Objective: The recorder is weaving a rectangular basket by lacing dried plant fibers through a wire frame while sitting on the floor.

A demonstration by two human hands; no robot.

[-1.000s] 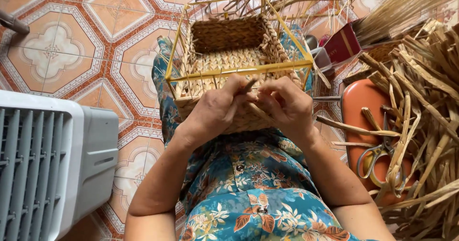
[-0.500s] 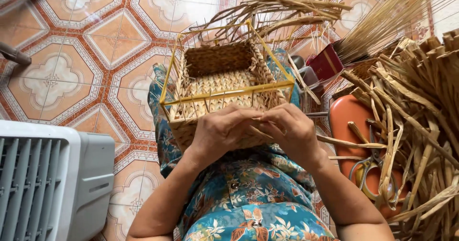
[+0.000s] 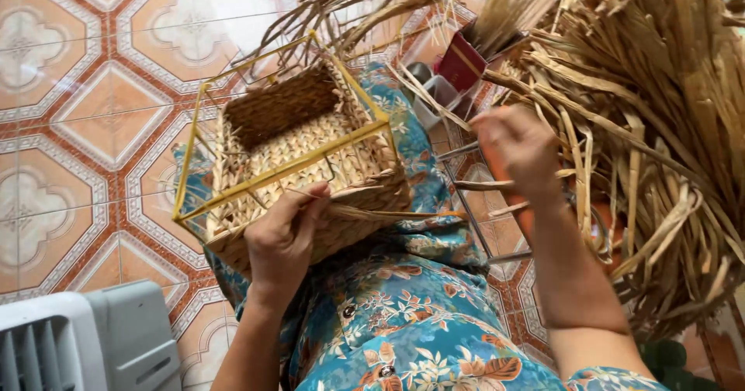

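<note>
Woven straw, pale and dry, makes up the half-finished basket (image 3: 303,166) that rests on the person's lap, tilted, with a thin yellow wire frame (image 3: 279,175) standing up around its rim. Nearest the camera is the blue floral garment (image 3: 396,321) that covers the lap, with the grey corner of a fan housing (image 3: 85,344) at the near left.

The left hand (image 3: 283,236) is closed over the near wall of the basket, fingers curled onto the rim and thumb on the outer weave — a steadying grip rather than a pinch. The right hand (image 3: 516,147) is off the basket, out to the right among the loose dried strands (image 3: 652,127). It is blurred, so whether it has pinched a strand or is half spread above them I cannot tell.

By the look of it the basket will handle light and fairly stiff: the wire frame gives it shape, while the woven walls should give a little under a squeeze. The fibre looks rough, not slippery, though brittle at the loose ends. The best hold is likely where the left hand has it — rim and frame together, not the unwoven tails.

Half a second earlier both hands were together on the near wall, working the weave, and the basket sat squarer to the view. Now the right hand has left it and the basket is turned. Farther off lie the patterned orange floor tiles (image 3: 93,88) and a red box (image 3: 462,61) beside the fibre heap.
</note>
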